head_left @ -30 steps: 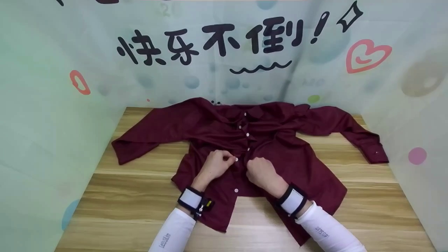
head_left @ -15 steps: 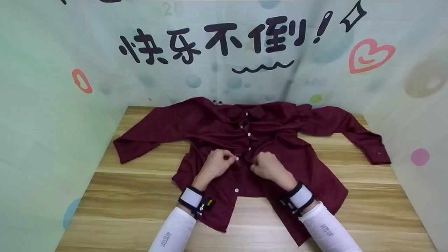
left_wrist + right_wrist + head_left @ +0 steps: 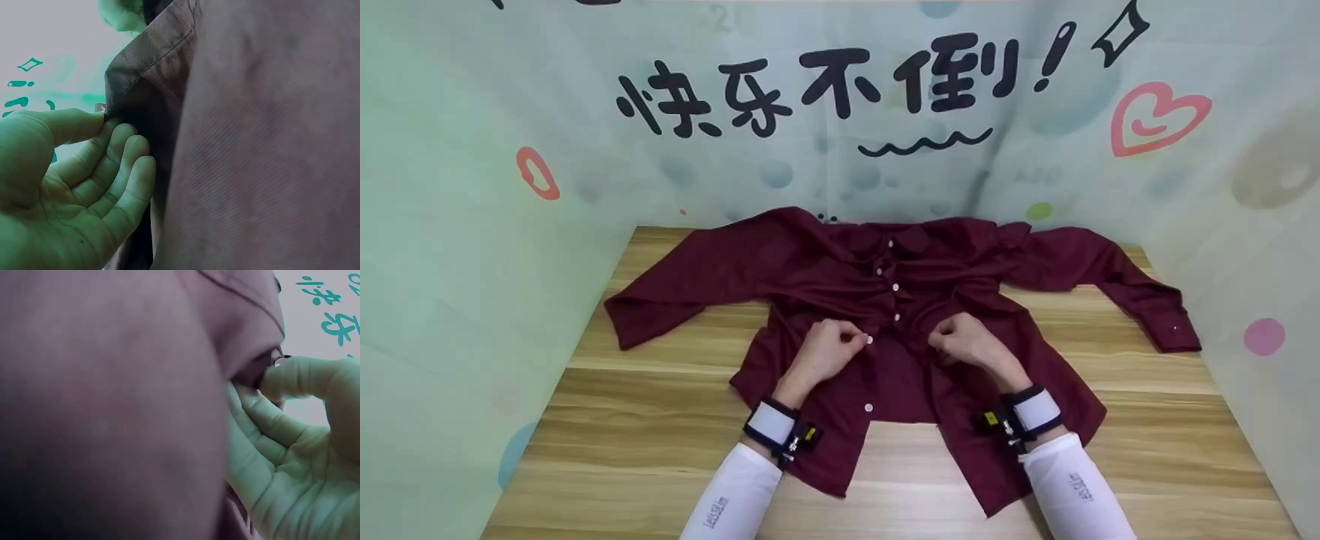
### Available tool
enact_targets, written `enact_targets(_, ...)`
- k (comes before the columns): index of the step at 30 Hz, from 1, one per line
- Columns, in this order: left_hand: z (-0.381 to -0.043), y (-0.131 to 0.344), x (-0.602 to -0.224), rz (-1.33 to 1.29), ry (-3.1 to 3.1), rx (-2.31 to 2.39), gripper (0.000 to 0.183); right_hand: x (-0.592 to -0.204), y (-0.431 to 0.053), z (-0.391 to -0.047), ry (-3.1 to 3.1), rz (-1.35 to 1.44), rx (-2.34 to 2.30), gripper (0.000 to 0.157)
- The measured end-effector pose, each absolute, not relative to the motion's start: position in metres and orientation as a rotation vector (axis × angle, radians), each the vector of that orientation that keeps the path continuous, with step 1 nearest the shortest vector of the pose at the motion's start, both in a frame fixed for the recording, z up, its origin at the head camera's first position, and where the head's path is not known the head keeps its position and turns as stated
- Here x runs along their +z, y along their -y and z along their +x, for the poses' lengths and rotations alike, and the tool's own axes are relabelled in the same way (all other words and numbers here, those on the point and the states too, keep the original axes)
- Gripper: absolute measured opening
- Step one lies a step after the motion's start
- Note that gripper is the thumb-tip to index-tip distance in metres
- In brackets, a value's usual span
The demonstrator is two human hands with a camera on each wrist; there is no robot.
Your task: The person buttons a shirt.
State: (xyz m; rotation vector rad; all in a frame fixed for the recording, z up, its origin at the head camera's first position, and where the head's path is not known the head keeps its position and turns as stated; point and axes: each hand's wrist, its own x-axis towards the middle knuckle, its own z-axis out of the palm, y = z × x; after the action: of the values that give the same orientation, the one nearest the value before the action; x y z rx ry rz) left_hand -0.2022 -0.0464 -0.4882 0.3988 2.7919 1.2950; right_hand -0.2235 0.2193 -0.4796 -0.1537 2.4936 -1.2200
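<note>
1. Tabletop [image 3: 615, 435]: light wood grain.
2. Maroon shirt [image 3: 904, 367]: mid-tabletop to far edge, sleeves out left and right, near front parted.
3. Left hand [image 3: 825, 352]: fingers pinching left front edge.
4. Right hand [image 3: 971, 342]: fingers pinching right front edge.
5. White button [image 3: 870, 340]: at left fingertips.

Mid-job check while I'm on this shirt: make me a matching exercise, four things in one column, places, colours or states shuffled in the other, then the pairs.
Things
1. left hand
2. right hand
3. shirt
4. table

Places, colours, states
A. striped pale wood
B. pinches cloth on the side facing the button side
C. dark red and wrinkled
D. pinches cloth on the lowest white button's side

Pairs: 1-D, 2-B, 3-C, 4-A
</note>
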Motion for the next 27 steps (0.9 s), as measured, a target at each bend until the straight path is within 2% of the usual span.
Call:
enact_targets(11, -0.201, 0.044, -0.488, 0.413, -2.803, 1.303, 0.019, -0.480, -0.217, -0.221, -2.258, -0.221, -1.458, 0.022)
enact_targets(14, -0.200, 0.042, -0.488, 0.412, -2.804, 1.299, 0.019, -0.482, -0.213, -0.221, -2.177, -0.163, -1.577, 0.022)
enact_targets(20, -0.199, 0.039, -0.491, 0.406, -2.828, 1.337, 0.018, -0.488, -0.200, -0.218, -1.898, 0.013, -1.858, 0.009)
enact_targets(27, -0.198, 0.037, -0.490, 0.386, -2.814, 1.380, 0.017, -0.494, -0.186, -0.214, -1.806, 0.079, -1.989, 0.010)
